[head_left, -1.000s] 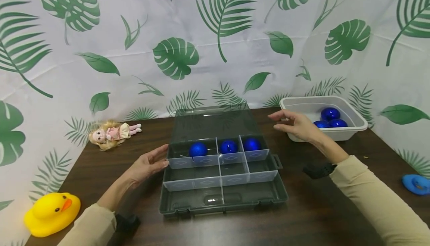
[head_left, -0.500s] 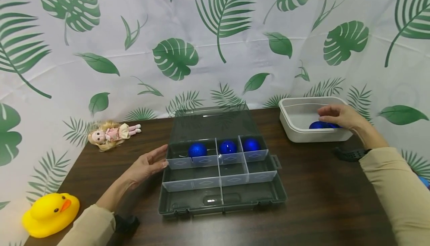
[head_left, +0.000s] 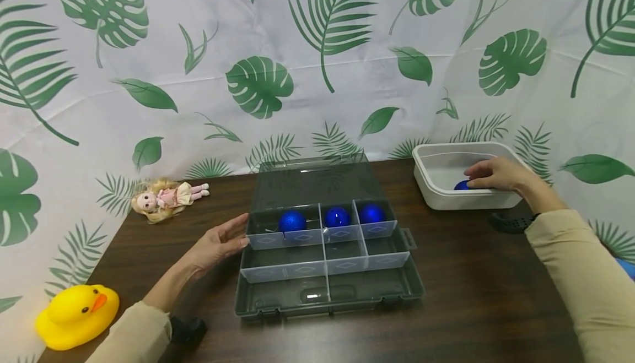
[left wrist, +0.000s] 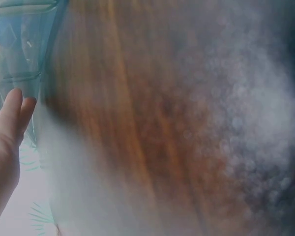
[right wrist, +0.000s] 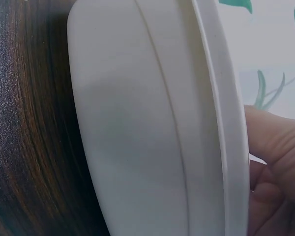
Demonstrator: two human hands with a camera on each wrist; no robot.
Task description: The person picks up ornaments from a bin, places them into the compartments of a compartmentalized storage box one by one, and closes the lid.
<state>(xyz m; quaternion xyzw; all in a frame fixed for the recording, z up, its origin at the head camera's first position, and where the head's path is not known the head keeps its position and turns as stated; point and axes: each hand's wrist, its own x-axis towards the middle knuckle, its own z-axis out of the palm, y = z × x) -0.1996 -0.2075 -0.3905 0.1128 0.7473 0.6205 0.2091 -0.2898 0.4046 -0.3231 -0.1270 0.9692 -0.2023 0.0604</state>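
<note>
A dark translucent compartment box (head_left: 285, 287) lies with its lid back on the table. Its far row holds a glittery blue bauble (head_left: 292, 221), a shiny blue bauble (head_left: 337, 217) and a matte blue bauble (head_left: 372, 213), each in its own compartment. My left hand (head_left: 215, 246) rests its fingertips against the box's left side, fingers loosely extended. Over at the right, my right hand (head_left: 501, 174) reaches down into a white plastic tub (head_left: 466, 202). Beside its fingertips shows part of another blue bauble (head_left: 462, 185); the hand and tub wall hide whether it grips one.
A doll (head_left: 168, 199) lies at the back left of the dark wooden table (head_left: 471, 297). Nearer me on the left sits a yellow rubber duck (head_left: 76, 316). Part of a blue object (head_left: 626, 267) shows at the right edge. Behind everything hangs a leaf-patterned cloth (head_left: 307, 32).
My right hand has moved right from beside the tub's left end and down into the tub, covering most of the baubles there. My left hand stays at the box's side.
</note>
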